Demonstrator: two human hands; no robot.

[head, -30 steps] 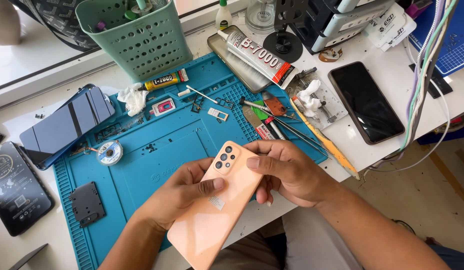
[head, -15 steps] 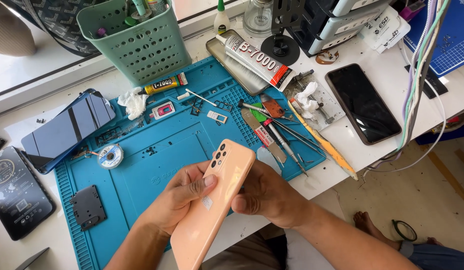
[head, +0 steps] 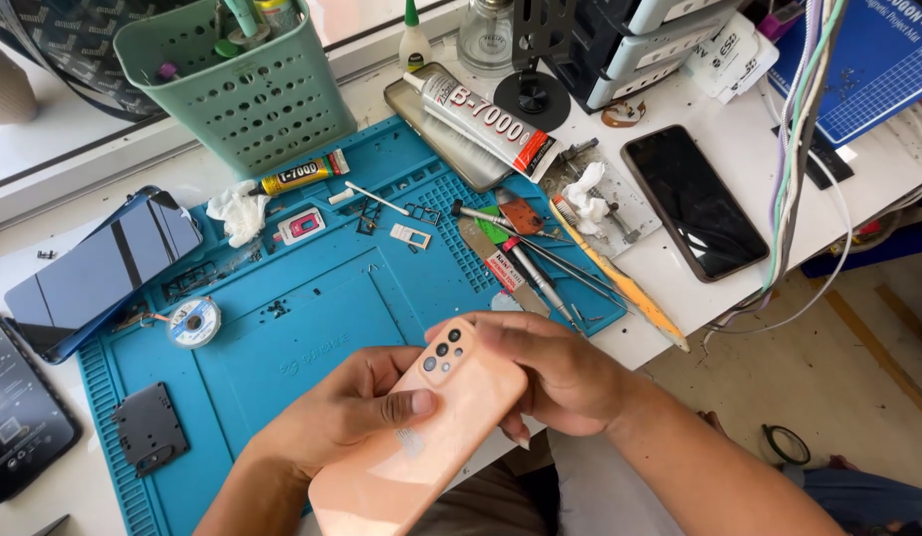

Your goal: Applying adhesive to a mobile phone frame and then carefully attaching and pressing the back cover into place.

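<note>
A peach-coloured phone (head: pixel 421 447) with a cluster of camera lenses at its top end lies back-up in both my hands, over the front edge of the blue work mat (head: pixel 312 318). My left hand (head: pixel 347 412) cups it from the left, thumb pressed on the back cover. My right hand (head: pixel 555 372) grips the top right corner near the lenses, fingers curled over the edge.
On the mat lie a dark blue phone (head: pixel 99 268), a solder-wick spool (head: pixel 194 323), a small black plate (head: pixel 148 429), tweezers and screwdrivers (head: pixel 526 258). A green basket (head: pixel 238 84), glue tubes (head: pixel 481 119), a black phone (head: pixel 694 203) and hanging cables (head: pixel 798 149) stand around.
Both hands have shifted the peach phone slightly lower and to the left, and the left thumb now presses on its back. The view has dipped a little.
</note>
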